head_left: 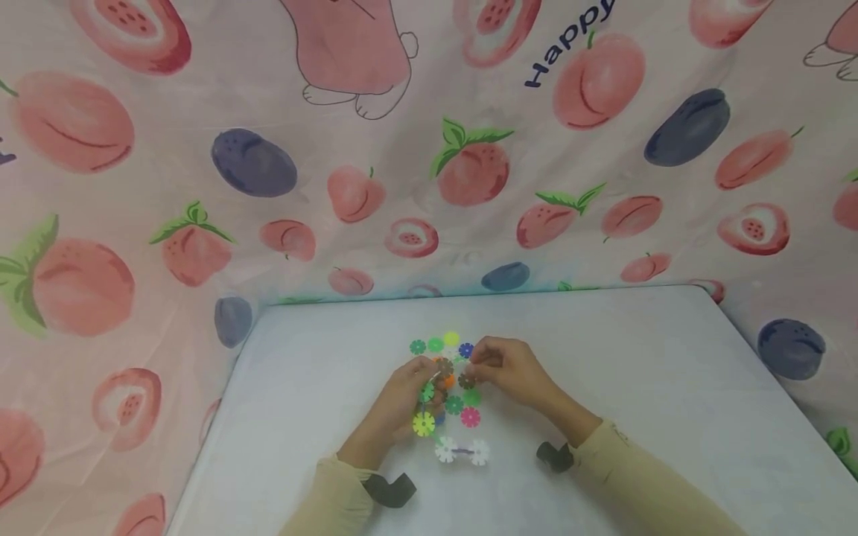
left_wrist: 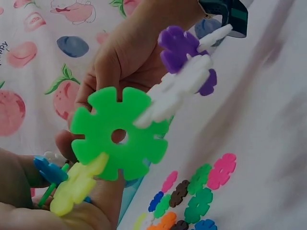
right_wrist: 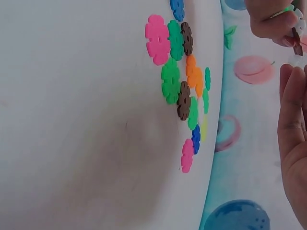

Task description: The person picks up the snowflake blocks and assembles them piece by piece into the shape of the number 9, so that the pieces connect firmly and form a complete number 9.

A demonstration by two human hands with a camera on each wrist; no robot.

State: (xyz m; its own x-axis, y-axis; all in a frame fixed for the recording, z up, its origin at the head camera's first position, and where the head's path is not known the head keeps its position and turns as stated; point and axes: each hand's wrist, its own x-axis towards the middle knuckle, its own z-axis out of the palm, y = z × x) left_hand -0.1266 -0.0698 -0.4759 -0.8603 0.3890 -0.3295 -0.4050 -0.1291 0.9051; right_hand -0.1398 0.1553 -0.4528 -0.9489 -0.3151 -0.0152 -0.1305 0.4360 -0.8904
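My left hand (head_left: 405,391) grips a chain of slotted plastic snowflake discs. In the left wrist view, the chain shows a green disc (left_wrist: 98,103), a yellow disc (left_wrist: 79,187), white discs (left_wrist: 175,88) and a purple disc (left_wrist: 175,50). A brown disc (head_left: 445,367) sits at the left fingertips. Close on the right, my right hand (head_left: 508,368) has thumb and fingers together at a white disc (right_wrist: 297,60), beside the brown one. The right fingers partly hide this white piece. A white end (head_left: 479,452) of the chain hangs toward the near side.
Loose discs lie on the white table (head_left: 281,417) beyond and beneath the hands, among them a pink disc (head_left: 471,417), an orange disc (right_wrist: 194,75) and a blue disc (head_left: 465,350). A fruit-print cloth (head_left: 375,149) hangs behind the table's far edge.
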